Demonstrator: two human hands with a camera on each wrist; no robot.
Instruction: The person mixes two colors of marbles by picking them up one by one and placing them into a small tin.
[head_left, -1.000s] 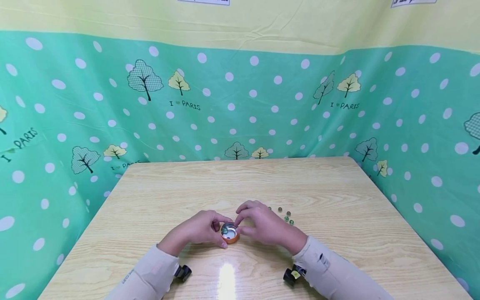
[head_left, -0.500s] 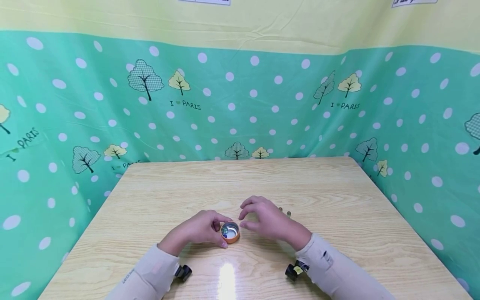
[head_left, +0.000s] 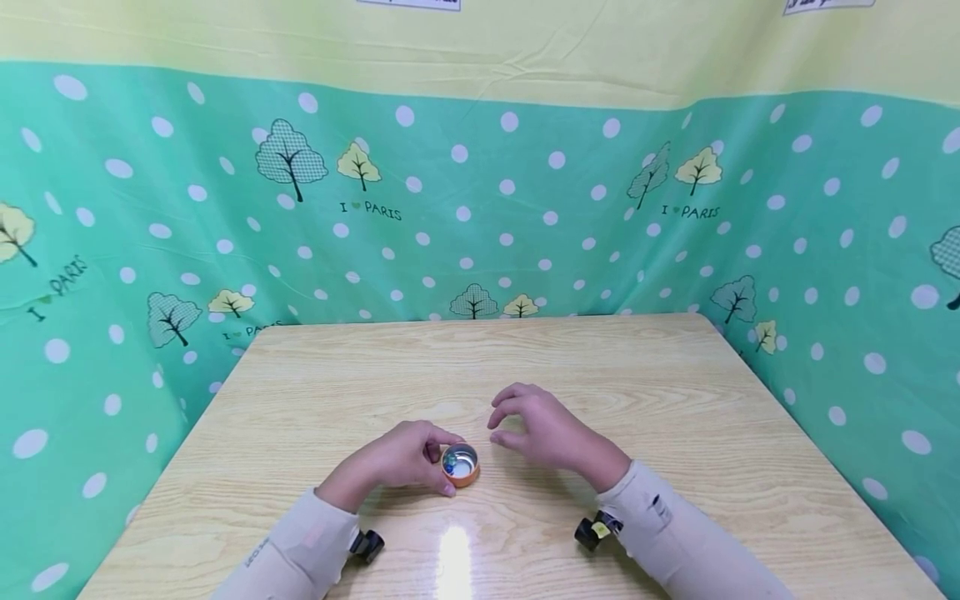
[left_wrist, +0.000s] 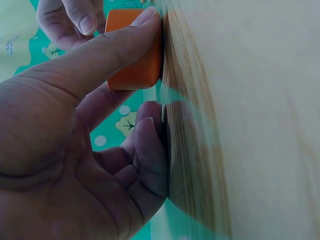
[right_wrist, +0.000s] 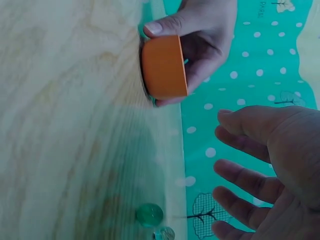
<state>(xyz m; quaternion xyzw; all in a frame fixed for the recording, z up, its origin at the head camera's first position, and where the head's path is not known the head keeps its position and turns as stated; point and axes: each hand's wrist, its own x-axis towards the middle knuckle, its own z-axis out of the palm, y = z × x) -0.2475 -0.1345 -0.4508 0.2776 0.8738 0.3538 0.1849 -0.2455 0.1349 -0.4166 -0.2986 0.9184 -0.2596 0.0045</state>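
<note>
A small round orange cup (head_left: 468, 480) with a shiny metal inside stands upright on the table. Small glass marbles (head_left: 450, 462), blue and green, lie along its left inner side. My left hand (head_left: 403, 457) holds the cup between thumb and fingers; in the left wrist view the thumb presses on its orange wall. To the right of the cup, and apart from it, my right hand (head_left: 549, 430) hovers with loosely bent fingers, nothing seen between them. Below the cup in the right wrist view, a green marble (right_wrist: 149, 215) and a clearer marble (right_wrist: 164, 233) lie on the table.
The wood-grain table (head_left: 360, 375) reaches back to a green dotted curtain (head_left: 420, 183) that hangs behind it and on both sides. A black wrist camera (head_left: 367, 546) is on the left wrist, another camera (head_left: 589, 533) on the right.
My right hand has drawn back from the cup, towards the right and the far side. Marbles visible on the table earlier are now hidden behind it in the head view. The left hand stays put.
</note>
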